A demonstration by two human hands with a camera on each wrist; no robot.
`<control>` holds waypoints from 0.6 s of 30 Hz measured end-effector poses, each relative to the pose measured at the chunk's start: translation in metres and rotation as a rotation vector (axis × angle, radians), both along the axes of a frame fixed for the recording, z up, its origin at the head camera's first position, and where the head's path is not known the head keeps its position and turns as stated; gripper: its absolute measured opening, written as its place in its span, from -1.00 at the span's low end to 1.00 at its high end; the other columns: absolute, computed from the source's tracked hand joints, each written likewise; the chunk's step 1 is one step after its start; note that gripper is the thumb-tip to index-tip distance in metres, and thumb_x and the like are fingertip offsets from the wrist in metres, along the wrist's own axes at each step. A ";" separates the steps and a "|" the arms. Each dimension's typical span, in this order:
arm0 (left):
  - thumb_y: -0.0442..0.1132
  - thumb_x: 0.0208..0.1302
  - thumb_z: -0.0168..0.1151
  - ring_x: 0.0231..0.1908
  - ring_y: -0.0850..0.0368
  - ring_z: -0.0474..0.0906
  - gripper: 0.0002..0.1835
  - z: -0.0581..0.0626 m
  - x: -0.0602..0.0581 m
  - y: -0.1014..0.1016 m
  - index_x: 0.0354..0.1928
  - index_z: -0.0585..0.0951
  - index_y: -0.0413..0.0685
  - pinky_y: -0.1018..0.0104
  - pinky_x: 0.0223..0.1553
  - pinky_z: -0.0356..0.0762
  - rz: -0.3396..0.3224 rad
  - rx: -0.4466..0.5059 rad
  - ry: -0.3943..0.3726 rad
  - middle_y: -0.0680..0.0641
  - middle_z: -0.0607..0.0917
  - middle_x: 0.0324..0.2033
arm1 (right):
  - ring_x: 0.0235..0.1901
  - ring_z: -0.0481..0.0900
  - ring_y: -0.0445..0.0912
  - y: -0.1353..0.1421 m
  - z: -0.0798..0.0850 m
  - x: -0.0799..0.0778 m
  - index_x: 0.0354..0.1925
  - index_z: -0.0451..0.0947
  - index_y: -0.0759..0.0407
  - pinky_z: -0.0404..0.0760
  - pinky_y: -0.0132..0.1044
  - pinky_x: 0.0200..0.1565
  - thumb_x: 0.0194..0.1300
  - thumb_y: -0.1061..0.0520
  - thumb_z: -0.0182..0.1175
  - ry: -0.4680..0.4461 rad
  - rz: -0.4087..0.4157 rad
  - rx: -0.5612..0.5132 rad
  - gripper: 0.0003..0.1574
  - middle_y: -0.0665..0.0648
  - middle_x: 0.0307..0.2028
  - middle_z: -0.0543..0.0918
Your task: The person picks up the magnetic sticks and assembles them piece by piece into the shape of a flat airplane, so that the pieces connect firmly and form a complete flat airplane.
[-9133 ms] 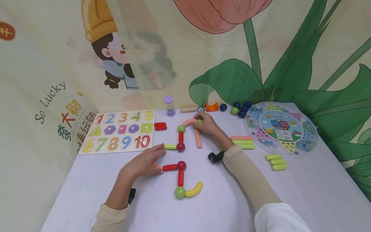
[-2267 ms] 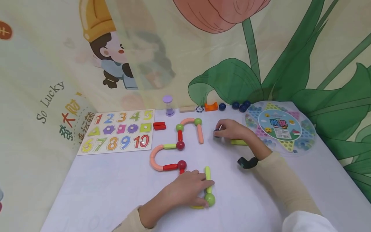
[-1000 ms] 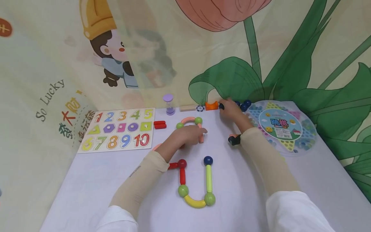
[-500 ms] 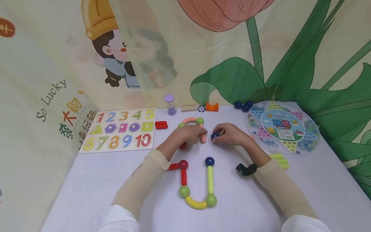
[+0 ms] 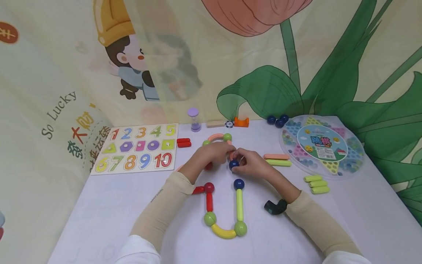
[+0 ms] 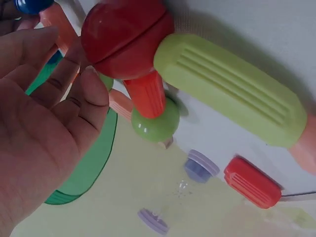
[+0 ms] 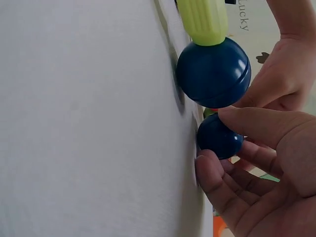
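Note:
My right hand [image 5: 254, 165] pinches a dark blue magnetic ball [image 5: 233, 165] between thumb and fingers, at the near end of a straight pink magnetic stick [image 6: 60, 28]. Whether ball and stick touch is hard to see from above; in the left wrist view they meet. My left hand [image 5: 217, 152] holds that stick and covers part of the chain of sticks and balls. Close to it are a red ball [image 6: 128, 39] and a light green stick [image 6: 232, 89]. Nearer me, a second blue ball [image 5: 239, 184] tops a long green stick [image 5: 239, 205], joined through a green ball to a yellow curved stick [image 5: 224, 231].
A number puzzle board [image 5: 135, 148] lies left, beside two red sticks [image 5: 184, 143]. Behind stand an hourglass [image 5: 194, 120] and an orange piece [image 5: 241, 122]. Right are spare blue balls [image 5: 279, 123], green sticks [image 5: 316, 184] and a round game box [image 5: 323, 145].
My left hand has moved from the yellow stick's end up to the pink stick. My right hand has taken a blue ball from the back and brought it to the pink stick.

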State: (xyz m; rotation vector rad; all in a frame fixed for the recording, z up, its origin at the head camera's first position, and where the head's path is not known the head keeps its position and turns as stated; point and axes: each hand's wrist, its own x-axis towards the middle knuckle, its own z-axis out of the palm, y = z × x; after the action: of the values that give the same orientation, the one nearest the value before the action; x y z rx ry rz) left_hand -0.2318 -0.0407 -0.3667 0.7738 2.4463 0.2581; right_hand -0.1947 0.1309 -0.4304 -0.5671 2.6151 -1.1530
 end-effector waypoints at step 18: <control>-0.40 -0.02 0.13 -0.44 -0.01 0.44 -0.89 -0.003 -0.027 -0.114 -0.38 0.56 -0.16 0.13 -0.48 0.44 0.400 -0.204 0.371 -0.12 0.57 -0.44 | -0.37 0.46 -0.09 -0.001 -0.005 0.001 -0.22 0.45 -0.11 0.54 -0.35 -0.33 -0.04 0.11 0.39 -0.029 -0.016 -0.015 -0.60 -0.05 -0.30 0.52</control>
State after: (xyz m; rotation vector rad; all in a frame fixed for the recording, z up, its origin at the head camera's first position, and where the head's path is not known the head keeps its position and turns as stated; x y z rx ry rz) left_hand -0.2589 -0.1548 -0.3701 0.2536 2.9114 0.0065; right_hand -0.1935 0.1300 -0.4354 -0.5295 2.5928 -1.1770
